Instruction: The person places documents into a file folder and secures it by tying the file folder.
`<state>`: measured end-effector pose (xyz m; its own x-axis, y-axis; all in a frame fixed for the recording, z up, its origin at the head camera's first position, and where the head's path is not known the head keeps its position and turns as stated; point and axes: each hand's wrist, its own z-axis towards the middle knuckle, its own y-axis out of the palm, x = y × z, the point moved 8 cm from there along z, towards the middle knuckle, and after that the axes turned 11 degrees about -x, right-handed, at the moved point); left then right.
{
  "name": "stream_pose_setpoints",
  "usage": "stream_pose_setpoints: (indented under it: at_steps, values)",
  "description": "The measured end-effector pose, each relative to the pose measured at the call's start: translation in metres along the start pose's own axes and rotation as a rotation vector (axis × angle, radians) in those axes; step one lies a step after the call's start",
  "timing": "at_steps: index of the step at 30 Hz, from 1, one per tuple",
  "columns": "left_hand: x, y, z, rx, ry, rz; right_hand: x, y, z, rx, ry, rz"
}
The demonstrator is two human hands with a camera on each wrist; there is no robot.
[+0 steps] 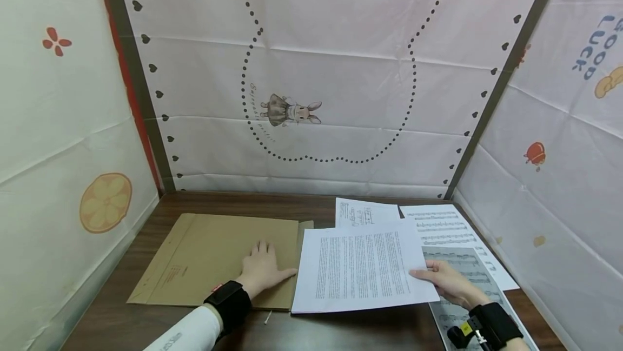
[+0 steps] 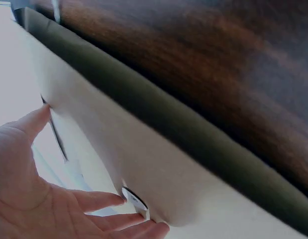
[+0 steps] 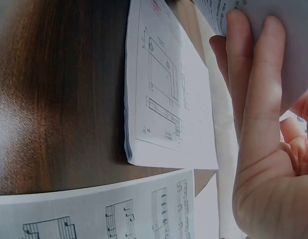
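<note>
On the brown paper envelope (image 1: 219, 259) my left hand (image 1: 263, 271) rests with spread fingers, the thumb reaching toward the envelope's right edge. In the left wrist view its fingertips touch the envelope (image 2: 119, 134) beside a small round disc (image 2: 135, 199). My right hand (image 1: 450, 282) pinches the right edge of a printed text sheet (image 1: 360, 270), thumb on top and fingers underneath. The sheet is raised at that side. Below it, the right wrist view shows a stack of papers with a line drawing (image 3: 163, 99) on top. How many sheets I hold, I cannot tell.
Sheet music (image 1: 445, 226) and a greyer music page (image 1: 459, 270) lie at the right, partly under my right hand and wrist. Another page (image 1: 365, 213) with diagrams lies behind the text sheet. Printed cloth walls (image 1: 331, 70) surround the dark wooden table (image 1: 112, 318).
</note>
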<state>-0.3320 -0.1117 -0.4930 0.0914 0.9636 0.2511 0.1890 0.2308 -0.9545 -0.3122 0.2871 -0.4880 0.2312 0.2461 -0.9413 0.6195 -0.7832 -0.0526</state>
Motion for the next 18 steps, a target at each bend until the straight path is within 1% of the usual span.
stream_pose_setpoints:
  at_steps: [5, 10, 14, 18]
  values:
    - [0.003, 0.003, 0.002, -0.012, -0.017, 0.044, -0.005, -0.002, 0.000, -0.001, -0.003, -0.030]
    - [0.007, 0.003, 0.002, -0.023, -0.024, 0.065, -0.007, -0.004, 0.001, 0.029, 0.023, -0.055]
    - [0.009, 0.001, 0.002, -0.023, -0.027, 0.063, -0.009, -0.007, 0.004, 0.031, 0.035, -0.069]
    - [0.011, 0.001, 0.004, -0.036, -0.021, 0.021, -0.014, -0.007, 0.007, -0.001, 0.024, -0.068]
